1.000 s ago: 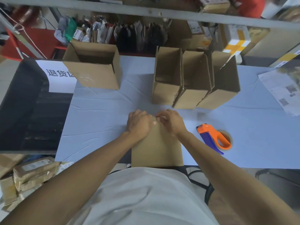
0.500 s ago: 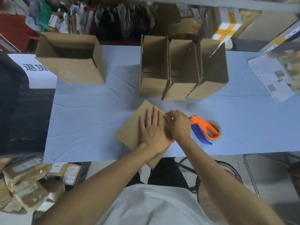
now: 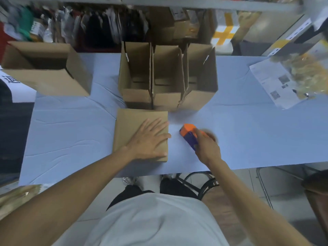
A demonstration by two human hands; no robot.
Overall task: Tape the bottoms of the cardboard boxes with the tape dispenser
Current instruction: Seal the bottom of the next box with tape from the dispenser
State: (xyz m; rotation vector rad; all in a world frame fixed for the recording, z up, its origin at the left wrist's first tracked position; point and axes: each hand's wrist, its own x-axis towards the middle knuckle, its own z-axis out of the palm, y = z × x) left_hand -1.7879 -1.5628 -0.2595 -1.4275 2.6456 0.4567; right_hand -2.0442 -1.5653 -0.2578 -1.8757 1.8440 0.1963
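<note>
A brown cardboard box [image 3: 131,125] stands on the pale blue table [image 3: 71,132] with its closed bottom facing up. My left hand [image 3: 150,139] presses flat on that face, fingers spread toward the right edge. Just to the right, my right hand [image 3: 206,146] grips the orange and blue tape dispenser [image 3: 189,133], which is blurred and a little apart from the box. Three open cardboard boxes [image 3: 166,86] stand in a row right behind it.
A larger open box [image 3: 48,77] sits at the back left. A printed sheet [image 3: 273,84] lies at the right under a yellowish bag. Cluttered shelves rise behind the table. A black chair frame [image 3: 198,185] stands below the front edge.
The box has been turned square and set further onto the table under my flat left hand. My right hand left the box and took hold of the tape dispenser.
</note>
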